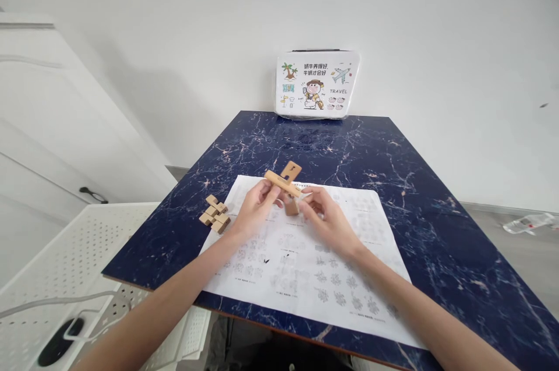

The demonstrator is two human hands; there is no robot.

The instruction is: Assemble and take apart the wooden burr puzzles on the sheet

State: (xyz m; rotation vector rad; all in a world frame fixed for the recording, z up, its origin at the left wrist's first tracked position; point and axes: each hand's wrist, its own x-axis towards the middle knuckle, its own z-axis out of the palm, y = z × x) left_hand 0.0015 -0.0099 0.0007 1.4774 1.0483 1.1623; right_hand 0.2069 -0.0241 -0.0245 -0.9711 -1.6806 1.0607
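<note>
Over the paper sheet [301,266], several notched wooden puzzle pieces [283,183] are put together in a cross shape. One long bar runs crosswise, a flat notched piece [292,171] sticks up behind it, and a block end [291,207] points down below. My left hand [257,202] grips the left part of the bar, thumb on the near side. On the other side, the curled fingers of my right hand [321,208] are at the bar's right end and the lower block; their exact contact is partly hidden.
A cluster of small wooden pieces [215,214] lies left of the sheet on the dark blue marbled table [437,231]. Printed diagrams cover the sheet. A white illustrated case [318,85] stands against the wall at the back. Left is a white perforated surface [65,248] with a cable.
</note>
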